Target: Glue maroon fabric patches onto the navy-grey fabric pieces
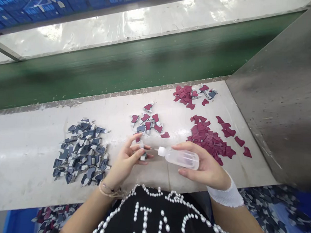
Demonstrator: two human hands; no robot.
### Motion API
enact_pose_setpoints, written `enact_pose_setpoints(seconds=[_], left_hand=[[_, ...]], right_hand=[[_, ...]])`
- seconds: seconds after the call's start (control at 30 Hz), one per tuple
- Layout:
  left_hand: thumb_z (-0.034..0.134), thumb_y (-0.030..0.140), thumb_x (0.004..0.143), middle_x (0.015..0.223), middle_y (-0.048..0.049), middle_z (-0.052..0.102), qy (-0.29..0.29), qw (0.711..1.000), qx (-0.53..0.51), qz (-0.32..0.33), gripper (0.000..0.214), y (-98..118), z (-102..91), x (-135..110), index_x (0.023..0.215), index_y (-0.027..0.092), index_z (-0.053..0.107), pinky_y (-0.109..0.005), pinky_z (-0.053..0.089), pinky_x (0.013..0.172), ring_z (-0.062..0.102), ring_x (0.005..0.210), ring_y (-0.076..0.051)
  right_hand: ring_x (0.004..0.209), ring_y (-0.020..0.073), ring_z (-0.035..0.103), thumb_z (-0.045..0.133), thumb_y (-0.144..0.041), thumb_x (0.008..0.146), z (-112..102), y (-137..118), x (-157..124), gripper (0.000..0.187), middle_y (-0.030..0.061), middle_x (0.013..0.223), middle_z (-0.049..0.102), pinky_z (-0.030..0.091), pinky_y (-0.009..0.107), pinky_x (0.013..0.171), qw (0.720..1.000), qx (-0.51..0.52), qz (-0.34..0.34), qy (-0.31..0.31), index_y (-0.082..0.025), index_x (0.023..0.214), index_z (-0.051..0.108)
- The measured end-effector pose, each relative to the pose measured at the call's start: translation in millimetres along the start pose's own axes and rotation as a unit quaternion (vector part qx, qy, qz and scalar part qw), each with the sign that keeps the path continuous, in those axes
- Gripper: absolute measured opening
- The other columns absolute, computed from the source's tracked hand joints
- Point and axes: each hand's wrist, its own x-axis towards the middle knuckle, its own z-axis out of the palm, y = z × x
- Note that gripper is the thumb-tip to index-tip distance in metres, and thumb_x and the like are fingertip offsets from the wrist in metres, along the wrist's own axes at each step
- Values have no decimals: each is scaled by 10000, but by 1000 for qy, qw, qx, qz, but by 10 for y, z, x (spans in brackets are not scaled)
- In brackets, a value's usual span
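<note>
Right, head view: we're holding a small grey-and-white part (142, 156) in our left hand (124, 159), thumb and fingers clamping it over the near middle of the white table (27, 155). Our right hand (207, 167) is gripping a translucent squeeze bottle (182, 158), fingers on the far side, thumb on the near side. We're keeping the bottle roughly level, its white cap (161, 151) and thin nozzle pointing left at the part. Tip is sitting right by the left fingertips; we can't tell whether it's touching the part.

To the left of our left hand we're seeing a heap of blue-grey and white parts (81, 151). Just beyond that hand, a loose cluster of parts with maroon faces (146, 118) is lying on the table, one blue-grey-faced part among them. Past the right hand a larger maroon pile (208, 136) is spreading, a few pieces straying right. Farther back, a smaller maroon pile (183, 94) is lying next to a few grey-white parts (210, 93).

Behind the table a green belt (121, 68) is running crosswise; a metal panel (283, 84) is bounding the right side. Blue baskets (44, 8) are standing at upper left.
</note>
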Motion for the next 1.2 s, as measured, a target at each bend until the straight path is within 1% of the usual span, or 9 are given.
enact_pose_setpoints(seconds=[0.1, 0.27, 0.37, 0.43, 0.53, 0.63, 0.73, 0.9, 1.2], left_hand=[[763, 343, 801, 986, -22, 653, 12, 1000, 1, 2, 470, -159, 157, 37, 1228, 291, 573, -225, 613, 672, 729, 889, -197], [868, 205, 646, 1128, -34, 626, -40, 999, 10, 16, 821, -134, 179, 15, 1362, 339, 489, -332, 628, 844, 690, 1057, -249], [860, 261, 670, 1046, -20, 622, -10, 993, 99, 55, 740, -119, 169, 11, 1325, 307, 520, -328, 620, 831, 707, 914, -189], [880, 305, 642, 898, 19, 596, 24, 980, 176, 89, 684, -120, 178, 17, 1241, 277, 550, -270, 604, 692, 659, 716, -122], [886, 357, 625, 696, 76, 524, 48, 964, 230, 126, 604, -120, 214, 24, 1097, 241, 527, -203, 497, 512, 526, 541, -78], [877, 378, 633, 616, 99, 495, 58, 955, 256, 142, 561, -118, 255, 27, 1020, 236, 497, -189, 445, 482, 496, 504, -77], [871, 370, 640, 607, 102, 496, 56, 948, 273, 156, 529, -115, 280, 26, 988, 236, 496, -187, 438, 495, 499, 502, -76], [860, 328, 658, 692, 80, 554, 27, 955, 250, 160, 490, -103, 291, 9, 974, 240, 495, -171, 423, 481, 496, 524, -70], [807, 176, 691, 762, 80, 530, 5, 956, 239, 170, 460, -87, 311, -31, 1014, 270, 492, -162, 444, 525, 499, 573, -65]], right_hand=[[830, 217, 667, 793, -262, 758, -53, -66, 3, 376, 30, 989, 693, 536, 340, 692, 999, 37, 17, 5, -367, 1102, 682], [648, 152, 567, 775, -424, 776, -28, 30, 23, 307, -2, 795, 617, 448, 283, 567, 992, 128, 5, 16, -281, 1004, 628], [576, 123, 487, 728, -466, 800, -1, 110, 26, 319, -48, 709, 544, 383, 252, 513, 987, 159, -13, 15, -282, 971, 530], [575, 122, 494, 717, -451, 810, 10, 90, 29, 308, -58, 690, 536, 385, 247, 516, 987, 162, -14, 6, -284, 970, 513], [687, 141, 580, 735, -341, 807, 41, -66, 40, 289, -27, 817, 613, 456, 259, 595, 996, 85, -15, 13, -295, 1048, 581], [789, 149, 640, 747, -233, 798, 118, -254, 41, 337, -11, 951, 658, 511, 254, 655, 1000, -9, -15, 22, -316, 1102, 628], [727, 142, 646, 758, -220, 782, 228, -357, 28, 351, -23, 886, 652, 521, 249, 617, 995, -73, -41, 47, -301, 1088, 604], [581, 123, 593, 757, -238, 762, 374, -424, 57, 235, -47, 730, 590, 469, 254, 513, 973, -189, -75, 109, -260, 874, 551], [556, 120, 601, 715, -269, 805, 435, -487, 121, 166, -36, 713, 597, 473, 267, 514, 967, -217, -94, 100, -228, 818, 555]])
